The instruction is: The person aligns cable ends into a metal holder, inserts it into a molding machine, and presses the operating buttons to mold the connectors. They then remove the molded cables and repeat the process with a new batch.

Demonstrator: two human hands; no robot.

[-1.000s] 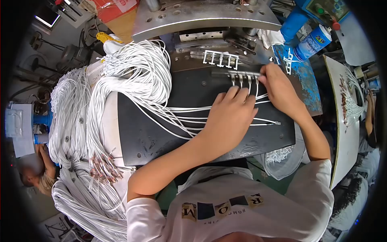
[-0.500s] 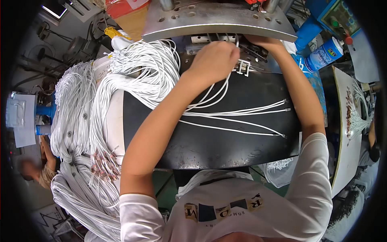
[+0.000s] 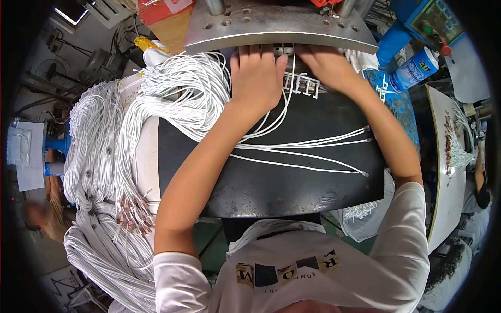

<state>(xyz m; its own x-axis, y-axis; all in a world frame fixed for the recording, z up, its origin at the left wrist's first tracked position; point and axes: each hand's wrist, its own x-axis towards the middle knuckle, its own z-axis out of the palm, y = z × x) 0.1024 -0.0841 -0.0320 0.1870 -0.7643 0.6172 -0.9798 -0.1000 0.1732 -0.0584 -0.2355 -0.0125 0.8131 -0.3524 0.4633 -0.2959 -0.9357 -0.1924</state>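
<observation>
My left hand [image 3: 257, 78] lies palm down at the front edge of a metal mould block [image 3: 284, 50], fingers stretched forward and thumb apart. Its fingertips go out of sight under the thick steel plate [image 3: 282, 37]. On the other side of the block, my right hand [image 3: 330, 69] reaches in with fingers extended, their tips partly hidden by the plate. Between the hands sits a white ladder-shaped plastic piece [image 3: 309, 86]. White cables [image 3: 286, 107] run from the block, past my left hand, toward the pile on the left.
Several cable ends [image 3: 334, 136] lie across the black mat [image 3: 292, 182]. Large bundles of white cable [image 3: 182, 94] cover the left side. A blue spray can [image 3: 415, 70] stands at the right, and a bag of white plastic bits [image 3: 362, 211] is below the mat edge.
My left hand has gone from closed above the block to flat with fingers forward, farther left. My right hand has drawn back from under the plate. More of the white plastic piece shows.
</observation>
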